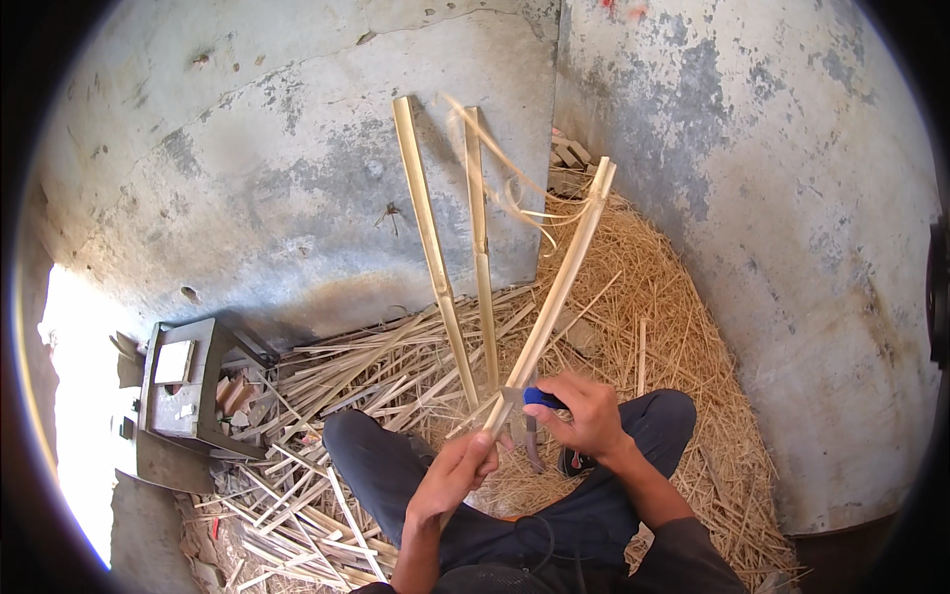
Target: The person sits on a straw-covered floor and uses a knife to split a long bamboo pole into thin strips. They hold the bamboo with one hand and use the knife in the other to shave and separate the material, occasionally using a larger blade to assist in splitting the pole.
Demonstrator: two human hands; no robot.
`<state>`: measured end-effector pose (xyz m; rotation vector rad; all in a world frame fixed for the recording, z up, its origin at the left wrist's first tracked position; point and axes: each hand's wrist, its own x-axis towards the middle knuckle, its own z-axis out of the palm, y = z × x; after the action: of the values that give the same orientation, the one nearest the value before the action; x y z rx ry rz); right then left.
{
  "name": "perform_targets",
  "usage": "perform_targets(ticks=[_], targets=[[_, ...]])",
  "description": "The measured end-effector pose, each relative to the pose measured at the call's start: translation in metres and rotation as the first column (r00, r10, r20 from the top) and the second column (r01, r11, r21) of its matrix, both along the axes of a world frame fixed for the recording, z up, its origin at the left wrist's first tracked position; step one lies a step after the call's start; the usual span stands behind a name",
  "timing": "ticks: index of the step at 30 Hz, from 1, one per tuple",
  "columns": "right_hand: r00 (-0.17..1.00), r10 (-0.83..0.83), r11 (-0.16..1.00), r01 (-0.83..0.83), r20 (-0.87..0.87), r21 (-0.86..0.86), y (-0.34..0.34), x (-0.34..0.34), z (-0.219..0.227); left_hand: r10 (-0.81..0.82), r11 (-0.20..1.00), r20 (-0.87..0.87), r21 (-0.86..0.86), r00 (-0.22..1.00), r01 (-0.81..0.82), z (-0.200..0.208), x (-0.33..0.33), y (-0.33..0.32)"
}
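My left hand (451, 477) is closed round the lower end of a long split bamboo strip (560, 297). The strip slants up and away to the right between my knees. In my closed right hand (586, 412) is a blue-handled knife (542, 398), its blade lying against the strip just above my left hand. Thin curled shavings (510, 193) hang in the air near the strip's far end, blurred by motion. Beyond my hands, two more bamboo strips (424, 203) lean against the wall.
Many cut strips (396, 346) lie heaped on the floor to the left, and a pile of straw-like shavings (633, 287) spreads to the right. A wooden stool (203, 421) lies on its side at far left. Worn plaster walls (297, 148) meet behind.
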<state>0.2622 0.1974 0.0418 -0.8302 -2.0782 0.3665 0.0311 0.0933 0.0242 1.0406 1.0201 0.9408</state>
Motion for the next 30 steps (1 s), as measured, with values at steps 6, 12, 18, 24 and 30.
perform_targets(ticks=[6,12,18,24,30], targets=[[0.999,-0.01,0.999,0.009,0.032,0.047,-0.005,-0.004,0.0,0.092,0.987,-0.146,0.143,0.985,-0.071,0.008,0.013,0.0],[0.999,-0.033,0.998,0.033,0.005,0.06,-0.006,-0.006,-0.001,0.142,0.974,-0.203,0.203,0.969,-0.1,0.007,0.018,0.001],[0.996,-0.079,0.995,0.076,0.036,0.061,0.003,0.002,0.0,0.223,0.945,-0.338,0.304,0.915,-0.118,0.01,0.022,-0.004],[0.988,-0.153,0.985,0.152,0.005,0.083,0.011,0.006,0.011,0.249,0.944,-0.386,0.301,0.888,-0.134,0.017,0.024,-0.009],[0.961,-0.264,0.962,0.268,-0.08,0.046,0.057,0.036,0.023,0.165,0.98,-0.433,0.173,0.886,-0.098,0.005,0.02,-0.03]])
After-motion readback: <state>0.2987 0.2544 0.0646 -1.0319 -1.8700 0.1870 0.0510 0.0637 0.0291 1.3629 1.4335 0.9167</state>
